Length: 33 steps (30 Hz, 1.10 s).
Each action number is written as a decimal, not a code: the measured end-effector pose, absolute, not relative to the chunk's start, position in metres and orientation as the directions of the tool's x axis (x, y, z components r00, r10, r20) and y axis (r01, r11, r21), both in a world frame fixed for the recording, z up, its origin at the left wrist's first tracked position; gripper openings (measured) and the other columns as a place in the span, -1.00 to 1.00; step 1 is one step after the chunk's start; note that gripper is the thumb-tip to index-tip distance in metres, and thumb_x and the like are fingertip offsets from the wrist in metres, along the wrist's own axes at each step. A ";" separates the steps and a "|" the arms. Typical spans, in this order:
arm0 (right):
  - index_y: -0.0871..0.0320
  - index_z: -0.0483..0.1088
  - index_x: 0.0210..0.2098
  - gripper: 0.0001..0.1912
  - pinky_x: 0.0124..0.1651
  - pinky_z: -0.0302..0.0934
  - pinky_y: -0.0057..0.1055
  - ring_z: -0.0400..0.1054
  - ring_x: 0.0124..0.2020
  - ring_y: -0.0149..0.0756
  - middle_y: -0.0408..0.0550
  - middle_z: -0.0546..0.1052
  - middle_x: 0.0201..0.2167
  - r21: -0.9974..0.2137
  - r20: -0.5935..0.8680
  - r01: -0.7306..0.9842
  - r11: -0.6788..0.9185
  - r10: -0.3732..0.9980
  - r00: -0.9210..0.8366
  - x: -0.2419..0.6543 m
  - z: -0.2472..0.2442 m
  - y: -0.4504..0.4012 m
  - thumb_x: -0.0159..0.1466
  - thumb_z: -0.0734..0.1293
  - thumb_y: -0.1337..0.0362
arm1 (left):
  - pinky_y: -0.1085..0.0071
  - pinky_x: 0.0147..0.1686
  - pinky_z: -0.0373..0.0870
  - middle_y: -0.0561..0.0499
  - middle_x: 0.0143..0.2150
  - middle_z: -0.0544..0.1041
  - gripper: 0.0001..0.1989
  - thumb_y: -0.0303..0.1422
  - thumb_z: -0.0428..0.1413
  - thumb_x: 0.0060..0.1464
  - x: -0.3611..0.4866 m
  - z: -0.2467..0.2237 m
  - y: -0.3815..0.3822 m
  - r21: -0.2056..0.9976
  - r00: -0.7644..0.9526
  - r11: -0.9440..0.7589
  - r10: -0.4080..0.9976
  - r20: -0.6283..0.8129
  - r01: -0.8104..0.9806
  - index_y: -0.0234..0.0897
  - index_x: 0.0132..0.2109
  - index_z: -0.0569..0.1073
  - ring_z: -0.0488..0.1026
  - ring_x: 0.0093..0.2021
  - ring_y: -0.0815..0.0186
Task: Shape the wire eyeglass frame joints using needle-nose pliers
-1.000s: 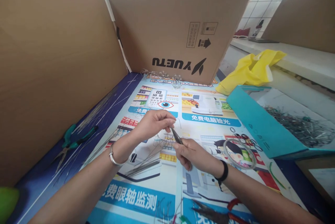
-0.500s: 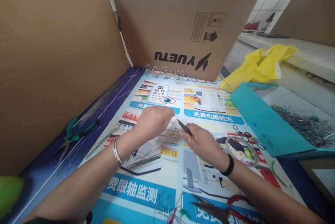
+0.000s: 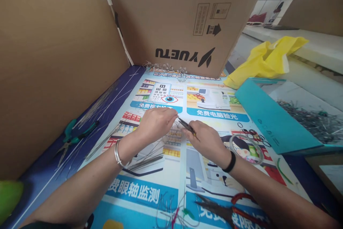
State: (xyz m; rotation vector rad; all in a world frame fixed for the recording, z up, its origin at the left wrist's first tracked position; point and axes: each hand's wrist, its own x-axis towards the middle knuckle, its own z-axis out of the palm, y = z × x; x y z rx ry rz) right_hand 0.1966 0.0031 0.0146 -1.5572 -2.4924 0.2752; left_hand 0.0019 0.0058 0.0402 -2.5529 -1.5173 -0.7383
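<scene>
My left hand, with a silver bangle on its wrist, is closed in a pinch on a thin wire. The wire is fine, and most of it is hard to make out. In my right hand is a pair of dark needle-nose pliers, their tip at the fingertips of my left hand. Whether the jaws grip the wire cannot be seen. Straight metal wires lie under my left wrist, on a printed poster.
Green-handled pliers lie left, red-handled scissors at the near right. A teal box holds many wire pieces. Black rings and a clear ring-shaped coil sit beside it. Cardboard panels stand behind and left.
The pliers' tip has moved left and up to meet my left fingertips; before, a small gap lay between them. My left hand has barely shifted. The camera view has moved slightly.
</scene>
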 end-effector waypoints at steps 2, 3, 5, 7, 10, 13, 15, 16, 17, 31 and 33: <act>0.13 0.28 -0.37 -0.60 -0.44 -0.10 -0.42 0.32 -0.38 -0.30 -0.05 0.45 -0.40 -0.249 0.033 0.875 0.414 0.907 -0.420 0.196 0.015 0.003 0.33 0.02 0.00 | 0.38 -0.26 0.37 -0.05 -0.29 0.59 -0.77 -0.37 -0.05 0.18 0.004 0.040 0.006 0.209 0.393 -0.507 0.819 0.418 0.836 -0.26 -0.24 0.51 0.51 -0.26 0.24; 0.13 0.28 -0.38 -0.59 -0.46 -0.12 -0.42 0.32 -0.41 -0.30 -0.05 0.46 -0.42 -0.250 0.014 0.881 0.403 0.911 -0.413 0.195 0.015 0.003 0.33 0.01 0.00 | 0.37 -0.25 0.37 -0.05 -0.27 0.59 -0.78 -0.36 -0.04 0.17 0.004 0.041 0.006 0.244 0.385 -0.506 0.827 0.409 0.827 -0.26 -0.23 0.51 0.51 -0.24 0.24; 0.13 0.27 -0.40 -0.57 -0.48 -0.15 -0.42 0.32 -0.46 -0.30 -0.05 0.46 -0.47 -0.258 -0.013 0.883 0.391 0.913 -0.408 0.195 0.015 0.004 0.33 -0.01 -0.01 | 0.38 -0.23 0.37 -0.04 -0.25 0.59 -0.79 -0.33 -0.02 0.16 0.005 0.043 0.006 0.354 0.352 -0.494 0.849 0.395 0.795 -0.25 -0.23 0.51 0.51 -0.24 0.26; 0.13 0.26 -0.42 -0.55 -0.49 -0.16 -0.42 0.31 -0.48 -0.31 -0.07 0.45 -0.51 -0.280 -0.015 0.877 0.389 0.912 -0.409 0.196 0.014 0.005 0.33 -0.03 -0.03 | 0.41 -0.28 0.37 -0.01 -0.30 0.59 -0.81 -0.30 0.02 0.14 0.005 0.046 0.007 0.513 0.292 -0.446 0.888 0.355 0.734 -0.25 -0.21 0.50 0.51 -0.29 0.31; 0.12 0.25 -0.42 -0.54 -0.50 -0.15 -0.43 0.31 -0.49 -0.30 -0.08 0.44 -0.54 -0.318 0.001 0.874 0.367 0.922 -0.387 0.197 0.012 0.007 0.33 -0.03 -0.05 | 0.47 -0.39 0.37 0.04 -0.42 0.56 -0.79 -0.27 0.08 0.09 0.004 0.048 0.009 0.760 0.229 -0.298 0.953 0.200 0.577 -0.27 -0.17 0.48 0.49 -0.43 0.38; 0.12 0.25 -0.40 -0.55 -0.49 -0.12 -0.43 0.31 -0.49 -0.30 -0.08 0.43 -0.55 -0.339 0.003 0.875 0.346 0.930 -0.366 0.197 0.012 0.009 0.32 -0.02 -0.05 | 0.50 -0.41 0.38 0.04 -0.44 0.54 -0.81 -0.27 0.08 0.07 0.003 0.048 0.012 0.885 0.267 -0.190 0.960 0.078 0.425 -0.31 -0.25 0.47 0.49 -0.46 0.41; 0.12 0.25 -0.40 -0.56 -0.49 -0.12 -0.43 0.31 -0.49 -0.30 -0.08 0.43 -0.55 -0.342 -0.004 0.871 0.352 0.927 -0.376 0.197 0.013 0.009 0.32 -0.02 -0.04 | 0.52 -0.43 0.37 0.04 -0.43 0.54 -0.82 -0.28 0.07 0.08 0.003 0.047 0.012 0.905 0.276 -0.172 0.959 0.063 0.390 -0.32 -0.30 0.46 0.48 -0.47 0.43; 0.12 0.25 -0.41 -0.55 -0.49 -0.12 -0.43 0.31 -0.49 -0.30 -0.08 0.43 -0.54 -0.340 -0.006 0.869 0.361 0.923 -0.386 0.197 0.013 0.009 0.32 -0.02 -0.04 | 0.52 -0.45 0.36 0.04 -0.43 0.53 -0.82 -0.29 0.06 0.08 0.002 0.046 0.012 0.900 0.269 -0.177 0.961 0.070 0.399 -0.32 -0.31 0.46 0.47 -0.49 0.44; 0.12 0.24 -0.42 -0.55 -0.49 -0.13 -0.43 0.31 -0.48 -0.30 -0.08 0.44 -0.53 -0.337 -0.009 0.865 0.373 0.917 -0.399 0.197 0.014 0.009 0.32 -0.02 -0.04 | 0.53 -0.46 0.34 0.05 -0.44 0.53 -0.83 -0.30 0.06 0.08 0.002 0.046 0.012 0.886 0.258 -0.191 0.962 0.084 0.422 -0.32 -0.31 0.47 0.46 -0.50 0.45; 0.14 0.27 -0.41 -0.53 -0.47 -0.12 -0.44 0.27 -0.48 -0.32 -0.07 0.42 -0.51 -0.326 0.004 0.826 0.461 0.874 -0.486 0.197 0.014 0.007 0.32 -0.03 -0.05 | 0.54 -0.43 0.35 0.08 -0.46 0.50 -0.87 -0.36 0.05 0.09 0.001 0.051 0.011 0.853 0.372 -0.253 0.925 0.075 0.457 -0.30 -0.32 0.47 0.42 -0.50 0.48; 0.14 0.26 -0.41 -0.53 -0.47 -0.12 -0.44 0.27 -0.48 -0.33 -0.08 0.41 -0.51 -0.338 0.008 0.820 0.461 0.873 -0.487 0.198 0.013 0.007 0.32 -0.03 -0.05 | 0.53 -0.42 0.35 0.08 -0.47 0.50 -0.86 -0.37 0.04 0.10 0.000 0.052 0.010 0.833 0.379 -0.275 0.921 0.086 0.480 -0.30 -0.31 0.48 0.43 -0.49 0.47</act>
